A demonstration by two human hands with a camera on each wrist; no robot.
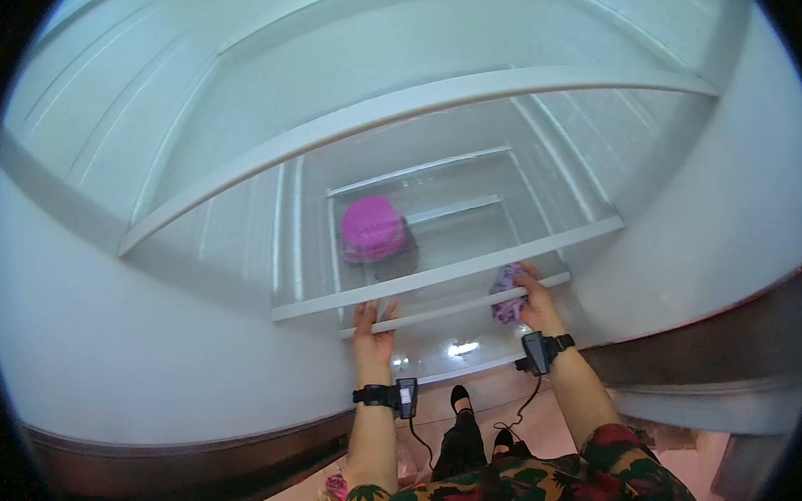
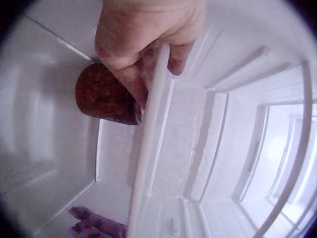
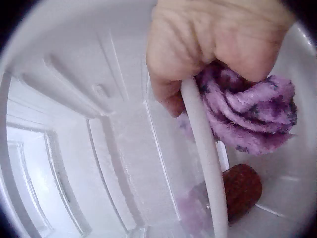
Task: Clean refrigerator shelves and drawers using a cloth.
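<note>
Inside an open fridge, both hands are at the white front edge of a low clear shelf (image 1: 441, 314). My left hand (image 1: 372, 338) grips this edge near its left end, thumb and fingers on opposite sides of the strip. Near the right end, my right hand (image 1: 538, 307) holds a crumpled purple cloth (image 3: 252, 111) and grips the same edge. Most of the cloth bunches on one side of the strip, under the palm. A tub with a pink top (image 1: 373, 227) shows through the shelves; its dark red side (image 2: 106, 94) appears in the wrist views.
Higher shelves with white front edges (image 1: 447, 271) span the fridge above the hands. Ribbed fridge walls (image 3: 74, 84) flank the shelf. Below are the wearer's shoes (image 1: 460, 397) and a pink bundle (image 1: 336, 487) on the floor. Cables hang from both wrist cameras.
</note>
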